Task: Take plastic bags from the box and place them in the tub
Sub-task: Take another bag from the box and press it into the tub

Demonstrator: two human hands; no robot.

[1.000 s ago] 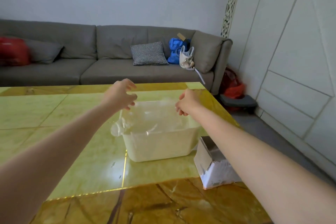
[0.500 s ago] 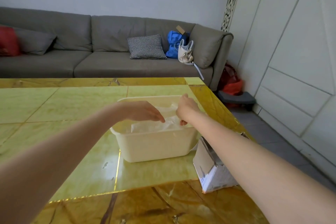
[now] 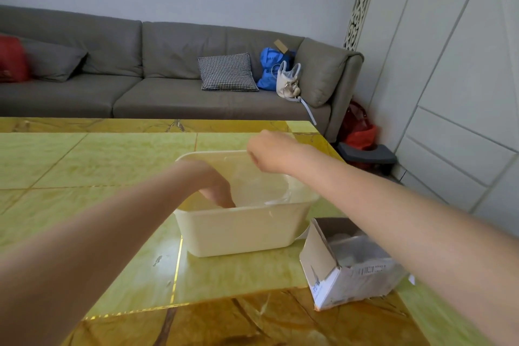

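Note:
A cream plastic tub (image 3: 241, 233) stands on the yellow-green table. A clear plastic bag (image 3: 264, 188) lies crumpled inside it and reaches up to my right hand (image 3: 271, 153). That hand hovers over the tub's far right rim with fingers curled, pinching the bag's upper edge. My left hand (image 3: 216, 188) is down inside the tub, its fingers pushing on the bag near the front wall; the fingertips are partly hidden. A small open cardboard box (image 3: 348, 275) sits tilted to the right of the tub, under my right forearm, with more clear bags (image 3: 345, 241) inside.
The table (image 3: 84, 177) ends just right of the box and behind the tub. Beyond it stands a grey sofa (image 3: 157, 93) with a checked cushion, a blue bag and a white bag. Red bags lie on the floor by the white wall panels.
My left hand has gone from above the tub down into it, pushing the bag in. My right hand has shifted slightly back over the far rim. The camera has tilted down.

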